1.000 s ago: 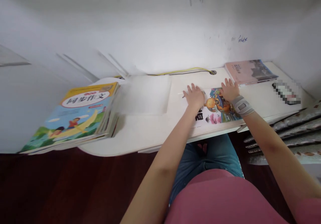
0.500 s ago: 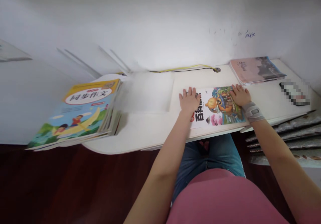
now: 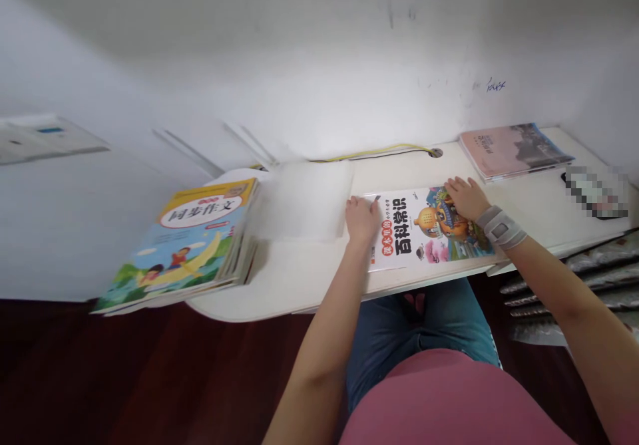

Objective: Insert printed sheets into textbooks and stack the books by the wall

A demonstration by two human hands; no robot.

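Observation:
A closed book (image 3: 403, 232) with a white cover, large Chinese characters and a colourful gourd-house picture lies flat near the desk's front edge. My left hand (image 3: 362, 220) rests at its left edge, fingers extended and thumb apart. Across the upper right of the cover lies my right hand (image 3: 468, 199), with its fingers spread over the picture. A grey band (image 3: 500, 226) circles my right wrist. Left of the book, a whitish rectangle like a sheet (image 3: 304, 200) lies on the desk (image 3: 294, 272); its kind is unclear.
A stack of books (image 3: 190, 232) with a yellow and blue cover stands at the left end. Pinkish books (image 3: 514, 149) and a blurred-out phone-like object (image 3: 594, 192) lie at the right. A yellow cable (image 3: 369, 152) runs along the wall. Silvery wrapped items (image 3: 574, 285) sit below right.
My left hand has slid left off the printed title to the book's left edge, uncovering the characters. My right hand stays on the picture, slightly farther in. The camera view has shifted.

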